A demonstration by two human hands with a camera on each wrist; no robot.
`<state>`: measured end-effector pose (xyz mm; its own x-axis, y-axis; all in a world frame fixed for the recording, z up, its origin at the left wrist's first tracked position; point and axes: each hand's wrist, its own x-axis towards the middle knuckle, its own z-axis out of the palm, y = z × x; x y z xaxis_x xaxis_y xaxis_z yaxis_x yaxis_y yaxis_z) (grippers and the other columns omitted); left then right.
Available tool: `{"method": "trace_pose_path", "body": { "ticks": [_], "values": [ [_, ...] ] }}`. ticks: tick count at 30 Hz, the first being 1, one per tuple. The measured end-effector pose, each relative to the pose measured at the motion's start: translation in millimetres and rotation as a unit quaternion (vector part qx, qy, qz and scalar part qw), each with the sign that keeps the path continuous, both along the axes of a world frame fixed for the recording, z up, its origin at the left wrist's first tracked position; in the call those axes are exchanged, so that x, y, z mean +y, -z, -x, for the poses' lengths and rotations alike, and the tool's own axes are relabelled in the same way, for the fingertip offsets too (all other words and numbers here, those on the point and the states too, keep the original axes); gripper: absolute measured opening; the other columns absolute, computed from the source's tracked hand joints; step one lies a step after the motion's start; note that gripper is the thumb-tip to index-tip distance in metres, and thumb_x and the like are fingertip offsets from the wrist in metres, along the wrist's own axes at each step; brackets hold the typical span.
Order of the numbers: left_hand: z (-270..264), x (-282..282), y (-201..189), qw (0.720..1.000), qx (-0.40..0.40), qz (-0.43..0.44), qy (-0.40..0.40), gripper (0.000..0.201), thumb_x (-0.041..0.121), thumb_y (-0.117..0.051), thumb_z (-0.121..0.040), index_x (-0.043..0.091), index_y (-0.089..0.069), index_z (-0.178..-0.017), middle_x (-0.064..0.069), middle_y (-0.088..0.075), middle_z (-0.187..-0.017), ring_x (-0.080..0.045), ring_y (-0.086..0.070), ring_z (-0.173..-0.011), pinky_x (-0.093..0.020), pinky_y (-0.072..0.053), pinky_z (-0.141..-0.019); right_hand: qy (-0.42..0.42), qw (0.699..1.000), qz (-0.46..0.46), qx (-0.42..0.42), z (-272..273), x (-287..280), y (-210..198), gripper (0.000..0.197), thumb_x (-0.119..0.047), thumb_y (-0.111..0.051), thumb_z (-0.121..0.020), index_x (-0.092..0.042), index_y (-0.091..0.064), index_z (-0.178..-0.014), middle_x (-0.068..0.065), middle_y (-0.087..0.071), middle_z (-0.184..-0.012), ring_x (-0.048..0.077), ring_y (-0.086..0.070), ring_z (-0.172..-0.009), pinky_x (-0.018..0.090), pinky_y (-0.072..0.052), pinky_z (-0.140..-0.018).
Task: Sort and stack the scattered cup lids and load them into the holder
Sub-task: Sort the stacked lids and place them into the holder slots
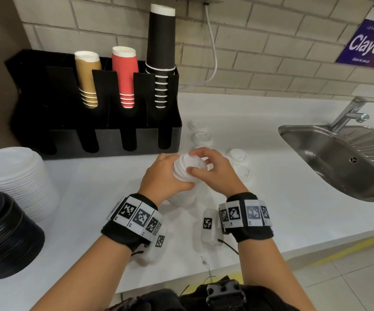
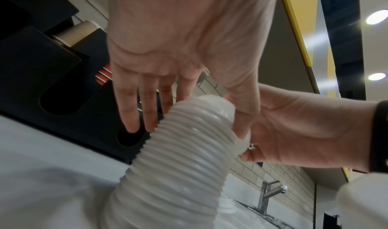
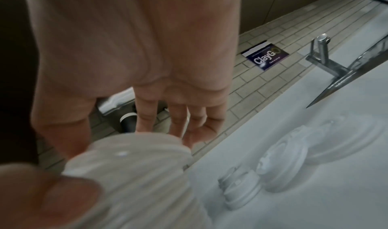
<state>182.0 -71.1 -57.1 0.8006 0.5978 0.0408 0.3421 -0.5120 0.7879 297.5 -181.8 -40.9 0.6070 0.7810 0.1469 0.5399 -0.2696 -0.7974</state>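
Observation:
A tall stack of white cup lids (image 1: 182,168) stands on the white counter (image 1: 91,198), in front of the black holder (image 1: 105,135). My left hand (image 1: 164,173) clasps the stack's upper part, with the fingers (image 2: 130,109) along its far side and the thumb on its near side. My right hand (image 1: 210,168) grips the top of the same stack (image 2: 178,149), thumb toward me and fingers curled over the topmost lid. Several loose white lids (image 1: 237,154) lie on the counter to the right of the hands, and others (image 1: 200,137) lie beyond them.
The holder's back slots carry brown, red (image 1: 124,70) and black paper cups; its front slots look dark. A big white lid pile (image 1: 17,176) and a black lid pile (image 1: 4,232) sit at the left. A steel sink (image 1: 338,158) with a tap is at the right.

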Motion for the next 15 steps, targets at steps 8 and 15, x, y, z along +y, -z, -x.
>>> {"method": "trace_pose_path", "body": {
  "ticks": [8, 15],
  "values": [
    [1.4, 1.0, 2.5, 1.0, -0.004, 0.028, -0.009, 0.115, 0.036, -0.086, -0.065, 0.019, -0.016, -0.155, 0.004, -0.055, -0.129, -0.019, -0.053, -0.118, -0.038, -0.045, -0.101, -0.019, 0.997, 0.028, -0.068, 5.5, 8.8, -0.5, 0.044, -0.022, -0.079, -0.074, -0.023, -0.066, -0.116, 0.004, -0.057, -0.119, 0.018, -0.051, -0.113, 0.029, -0.041, -0.097],
    [0.7, 0.4, 5.1, 1.0, -0.014, 0.022, -0.011, 0.085, 0.033, -0.086, -0.064, 0.022, -0.046, -0.138, 0.004, -0.062, -0.119, -0.019, -0.058, -0.11, -0.038, -0.049, -0.093, -0.029, 0.994, 0.054, -0.092, 6.0, 12.5, 0.1, 0.046, -0.024, -0.079, -0.072, -0.025, -0.066, -0.116, 0.002, -0.055, -0.12, 0.019, -0.045, -0.116, 0.021, -0.033, -0.093]
  ]
}}
